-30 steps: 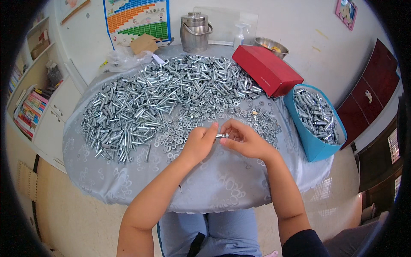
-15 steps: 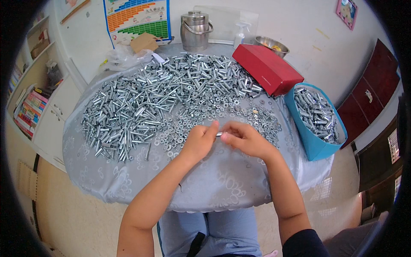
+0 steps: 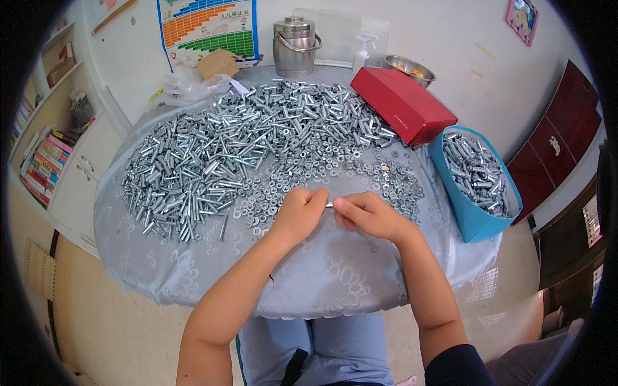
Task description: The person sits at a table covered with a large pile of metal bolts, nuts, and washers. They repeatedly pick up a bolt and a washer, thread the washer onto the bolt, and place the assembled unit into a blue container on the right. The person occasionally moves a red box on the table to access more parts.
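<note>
Between my two hands, above the near part of the table, is a silvery metal bolt (image 3: 330,205), with only a short length showing. My left hand (image 3: 300,212) is closed round one end of it, and the thumb and fingers of my right hand (image 3: 367,213) pinch the other. Fingers hide the bolt's ends. Just beyond the hands spread loose nuts and washers (image 3: 261,204). A large heap of bolts and metal sleeves (image 3: 199,154) covers the left and far table. To the right, a blue fabric bin (image 3: 470,215) holds many metal fasteners.
A red box (image 3: 402,106) lies by the bin at the far right. Behind the heap stand a steel lidded pot (image 3: 294,55), a spray bottle (image 3: 362,55) and a metal bowl (image 3: 412,67). Plastic bags (image 3: 193,89) lie far left. A patterned grey cloth (image 3: 309,276) covers the table.
My right hand's fingers have closed in tighter and curled downward round the bolt's end. The left hand stays almost in place, still holding it.
</note>
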The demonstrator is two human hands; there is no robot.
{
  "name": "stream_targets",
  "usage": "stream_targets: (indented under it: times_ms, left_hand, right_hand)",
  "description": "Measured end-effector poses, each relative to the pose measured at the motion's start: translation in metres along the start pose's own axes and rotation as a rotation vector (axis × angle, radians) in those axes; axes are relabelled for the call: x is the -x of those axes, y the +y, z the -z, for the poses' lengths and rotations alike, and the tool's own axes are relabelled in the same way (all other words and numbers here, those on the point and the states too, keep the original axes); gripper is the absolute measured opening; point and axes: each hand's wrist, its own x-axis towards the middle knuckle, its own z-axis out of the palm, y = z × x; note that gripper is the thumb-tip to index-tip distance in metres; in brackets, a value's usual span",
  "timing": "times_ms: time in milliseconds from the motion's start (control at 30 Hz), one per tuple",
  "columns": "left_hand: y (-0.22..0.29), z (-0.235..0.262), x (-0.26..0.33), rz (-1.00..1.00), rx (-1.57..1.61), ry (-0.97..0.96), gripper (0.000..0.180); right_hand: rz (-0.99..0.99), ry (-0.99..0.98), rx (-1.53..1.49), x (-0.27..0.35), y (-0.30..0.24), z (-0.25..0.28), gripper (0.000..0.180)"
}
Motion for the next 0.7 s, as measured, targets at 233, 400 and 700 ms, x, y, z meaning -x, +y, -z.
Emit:
stream_targets:
  times_ms: [233, 400, 700]
  left_hand:
    - [-0.001, 0.001, -0.001, 0.043, -0.017, 0.011, 0.048]
    - [0.002, 0.001, 0.001, 0.002, -0.024, 0.009, 0.048]
    - [-0.003, 0.002, -0.002, 0.002, -0.057, 0.027, 0.047]
  right_hand:
    - [-0.003, -0.005, -0.037, -0.004, 0.005, -0.004, 0.027]
    - [0.156, 0.125, 0.029, 0.000, -0.007, -0.013, 0.023]
    - [0.136, 0.114, 0.034, -0.002, -0.005, -0.011, 0.027]
